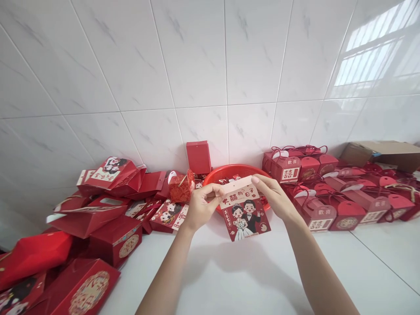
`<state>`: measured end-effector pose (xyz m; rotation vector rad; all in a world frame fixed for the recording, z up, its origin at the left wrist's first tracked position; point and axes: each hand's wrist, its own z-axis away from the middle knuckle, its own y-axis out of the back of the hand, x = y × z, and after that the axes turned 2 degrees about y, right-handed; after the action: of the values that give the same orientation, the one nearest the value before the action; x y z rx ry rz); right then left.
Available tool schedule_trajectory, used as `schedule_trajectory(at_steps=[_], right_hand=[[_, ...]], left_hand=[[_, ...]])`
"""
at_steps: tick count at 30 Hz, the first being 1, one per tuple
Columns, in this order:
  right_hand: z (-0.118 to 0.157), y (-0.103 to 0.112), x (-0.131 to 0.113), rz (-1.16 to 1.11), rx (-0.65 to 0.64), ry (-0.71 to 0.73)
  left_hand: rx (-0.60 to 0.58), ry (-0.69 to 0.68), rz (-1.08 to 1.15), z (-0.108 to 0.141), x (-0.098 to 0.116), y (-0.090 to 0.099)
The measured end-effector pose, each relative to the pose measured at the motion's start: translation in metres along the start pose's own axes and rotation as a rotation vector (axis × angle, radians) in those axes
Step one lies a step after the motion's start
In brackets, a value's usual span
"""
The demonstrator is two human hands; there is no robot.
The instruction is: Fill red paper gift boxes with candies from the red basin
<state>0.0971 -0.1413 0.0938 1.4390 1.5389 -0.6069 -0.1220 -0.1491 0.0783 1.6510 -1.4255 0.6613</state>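
Between my two hands hangs a red and cream paper gift bag [246, 214], printed with a cartoon bride and groom and Chinese characters. My left hand [204, 204] pinches its upper left corner. At the upper right corner, the fingers of my right hand [273, 194] are closed on the cream top edge. The bag is tilted a little and held above the white surface. Right behind it stands a red plastic basket [213, 175] with small wrapped items inside, partly hidden by the bag and my hands.
Red gift boxes and bags [111, 236] lie heaped on the left. Rows of small red boxes with cord handles [318, 212] stand on the right, near an open cardboard box [387, 151]. A plain red box [198, 156] leans against the tiled wall [200, 65].
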Motion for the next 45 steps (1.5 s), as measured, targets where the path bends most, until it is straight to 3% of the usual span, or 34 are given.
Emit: schedule_trajectory(at_steps=[4, 10, 14, 17, 20, 24, 25, 27, 29, 33, 37, 39, 42, 45], right_hand=[[0.0, -0.001, 0.0, -0.111, -0.014, -0.039], [0.002, -0.003, 0.0, -0.059, 0.023, -0.009], [0.004, -0.003, -0.005, -0.049, -0.006, 0.005], [0.009, 0.011, -0.014, -0.029, -0.036, 0.067], [0.022, 0.044, -0.024, 0.042, 0.123, 0.154], [0.048, 0.079, -0.025, 0.068, 0.546, 0.249], [0.054, 0.08, -0.023, 0.085, 0.583, 0.255], [0.062, 0.073, -0.016, 0.098, 0.494, 0.181], [0.065, 0.062, -0.008, 0.067, 0.461, 0.116], [0.059, 0.048, 0.006, 0.008, 0.583, 0.08], [0.052, 0.042, 0.025, -0.058, 0.478, -0.003], [0.053, 0.041, 0.033, -0.051, 0.419, -0.055], [0.061, 0.044, 0.041, 0.031, 0.346, -0.137], [0.081, 0.053, 0.046, 0.164, 0.225, -0.228]], left_hand=[[-0.015, -0.022, -0.019, 0.002, 0.001, -0.001], [-0.124, -0.116, -0.033, 0.006, 0.007, 0.004], [-0.089, -0.092, -0.085, 0.007, 0.008, 0.003], [-0.102, -0.06, -0.047, 0.009, 0.008, 0.003], [-0.111, -0.079, 0.01, 0.01, 0.011, 0.008], [-0.043, -0.099, 0.022, 0.007, 0.013, 0.01], [-0.017, -0.101, 0.031, 0.005, 0.013, 0.007], [-0.015, -0.113, 0.046, 0.002, 0.014, -0.001], [-0.096, -0.143, 0.039, 0.001, 0.017, -0.011], [-0.355, -0.177, 0.03, 0.013, 0.023, -0.035], [-0.753, -0.193, -0.096, 0.046, 0.015, -0.076], [-0.922, -0.274, -0.212, 0.065, 0.003, -0.099], [-1.019, -0.344, -0.349, 0.084, -0.015, -0.124], [-1.071, -0.344, -0.418, 0.09, -0.026, -0.131]])
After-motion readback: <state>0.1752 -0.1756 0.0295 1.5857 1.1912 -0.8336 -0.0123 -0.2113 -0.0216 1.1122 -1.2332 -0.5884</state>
